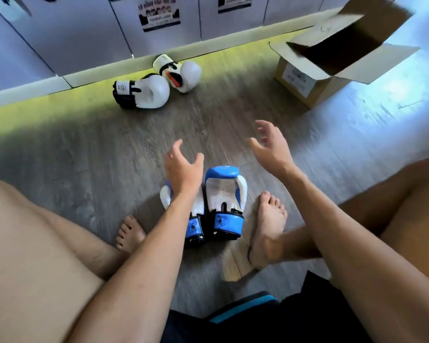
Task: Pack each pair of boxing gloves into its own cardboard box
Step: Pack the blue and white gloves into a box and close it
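A blue and white pair of boxing gloves (224, 201) lies side by side on the wooden floor between my bare feet. My left hand (181, 167) hovers open just above the left glove and partly hides it. Further right, my right hand (270, 147) is raised with its fingers spread and holds nothing. A white and black pair of boxing gloves (156, 81) lies further off near the wall. At the far right an open cardboard box (305, 79) stands with its flaps up, and its inside is dark.
I sit on the floor with my legs spread, the left foot (130, 233) and right foot (268, 229) flanking the blue gloves. White cabinet doors with posters (159, 14) run along the far wall above a skirting board.
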